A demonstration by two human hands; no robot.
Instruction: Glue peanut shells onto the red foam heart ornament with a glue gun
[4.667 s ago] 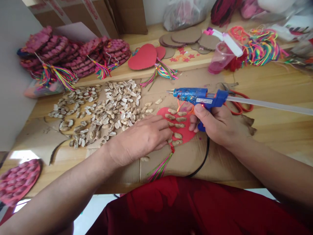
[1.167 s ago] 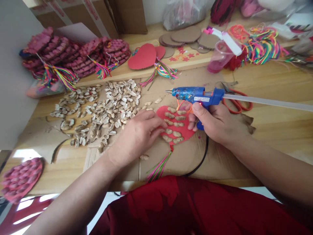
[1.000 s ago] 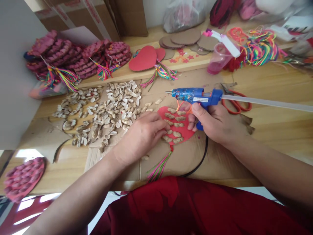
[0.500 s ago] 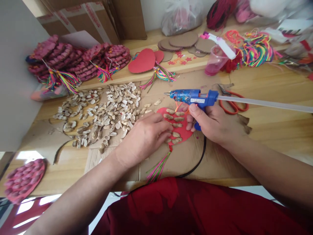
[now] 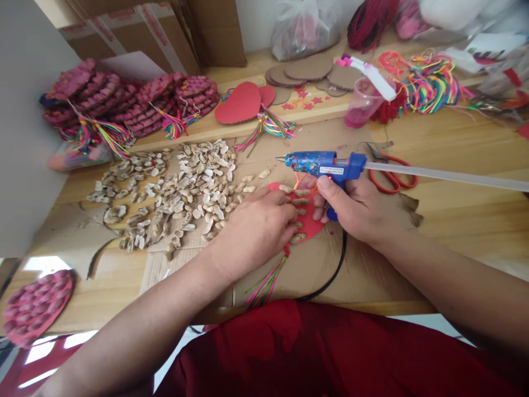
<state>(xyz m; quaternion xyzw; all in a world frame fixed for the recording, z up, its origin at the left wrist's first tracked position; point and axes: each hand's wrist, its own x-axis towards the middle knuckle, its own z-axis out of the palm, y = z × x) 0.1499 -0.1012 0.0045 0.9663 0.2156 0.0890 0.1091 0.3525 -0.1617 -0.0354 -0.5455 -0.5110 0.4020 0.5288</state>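
A red cardboard heart (image 5: 311, 223) with a coloured tassel (image 5: 266, 281) lies on the brown cardboard sheet before me. Several peanut shells (image 5: 301, 202) sit stuck on it in rows. My left hand (image 5: 258, 229) lies palm down over the heart's left half, fingers stretched and pressing on the shells. My right hand (image 5: 359, 212) grips a blue glue gun (image 5: 326, 165) just right of the heart, nozzle pointing left and held level above it. A long clear glue stick (image 5: 450, 177) juts from its back.
A spread of loose peanut shells (image 5: 177, 190) lies to the left. Piles of finished pink hearts (image 5: 132, 102) and plain red hearts (image 5: 242, 102) stand behind. Red-handled scissors (image 5: 392, 172), a pink cup (image 5: 363, 102), coloured cords (image 5: 430, 82) and cardboard discs (image 5: 309, 67) lie at the right rear. Another pink heart (image 5: 35, 306) sits at lower left.
My left hand has slid further right over the heart and now covers more of its shells. The glue gun has stayed almost still in my right hand.
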